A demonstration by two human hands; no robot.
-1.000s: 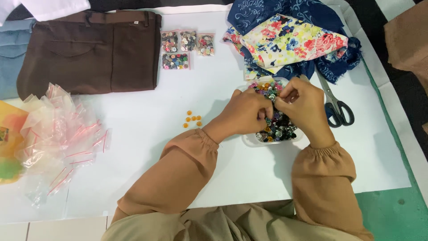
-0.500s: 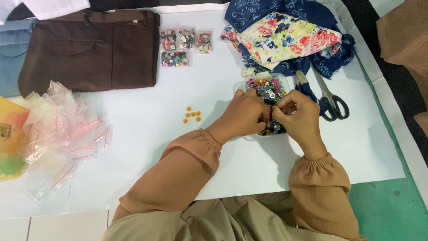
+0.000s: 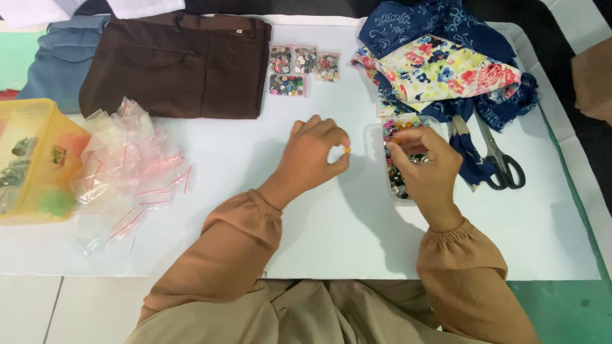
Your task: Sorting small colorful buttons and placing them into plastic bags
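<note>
A small yellow button (image 3: pixel 347 150) is pinched between the thumb and fingertips of the left hand (image 3: pixel 313 158), which is raised over the white table sheet (image 3: pixel 306 223), just left of a clear plastic container of mixed buttons (image 3: pixel 396 167). The right hand (image 3: pixel 426 167) rests over that container with its fingers curled down into the buttons; whether it grips any cannot be determined. Directly right of the container lie scissors with black handles (image 3: pixel 500 162), partly beside a dark blue patterned cloth (image 3: pixel 440 25) that carries a folded floral fabric (image 3: pixel 449 69). Above the left hand, four small clear bags of buttons (image 3: pixel 301 69) lie next to folded brown trousers (image 3: pixel 178 67). A folded blue garment (image 3: pixel 60 60) sits left of the trousers. A heap of empty clear zip bags with red strips (image 3: pixel 131 169) lies at the left of the sheet, touching a yellow plastic box (image 3: pixel 35 162).
</note>
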